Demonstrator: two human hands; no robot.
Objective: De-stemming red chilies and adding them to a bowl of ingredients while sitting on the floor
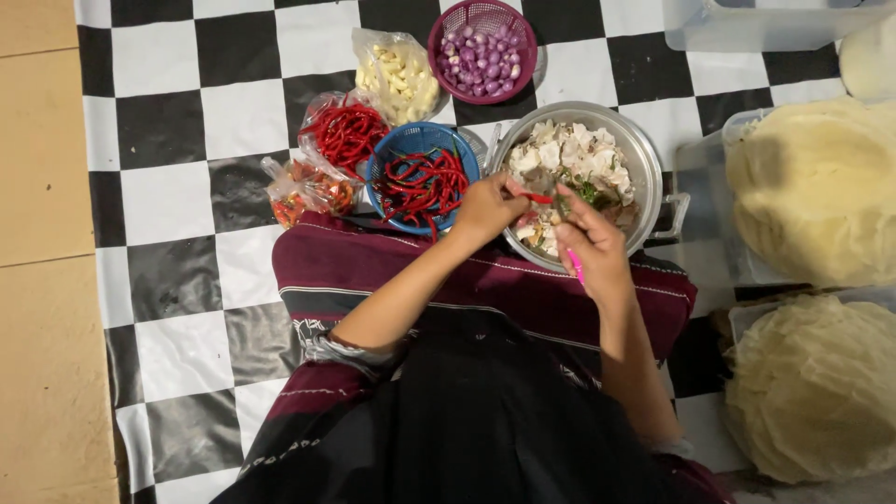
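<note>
Chili (538, 198) pinched by left hand (487, 207); right hand (590, 245) grips knife (575, 266).

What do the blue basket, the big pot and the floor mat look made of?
Blue basket: likely plastic, matte, with a slotted moulded wall. Pot: metal, probably aluminium or steel, with a grey shiny rim. Mat: seemingly vinyl sheet, glossy and wrinkled.

Chili (539, 198): red, slim, lying level between your two hands, one end pinched in your left hand, over the pot's near rim.
Knife (576, 266): pink handle, gripped in your right hand, showing below your palm; its blade is hidden.
Pot (653, 163): round, metal, filled with pale chopped pieces.
</note>
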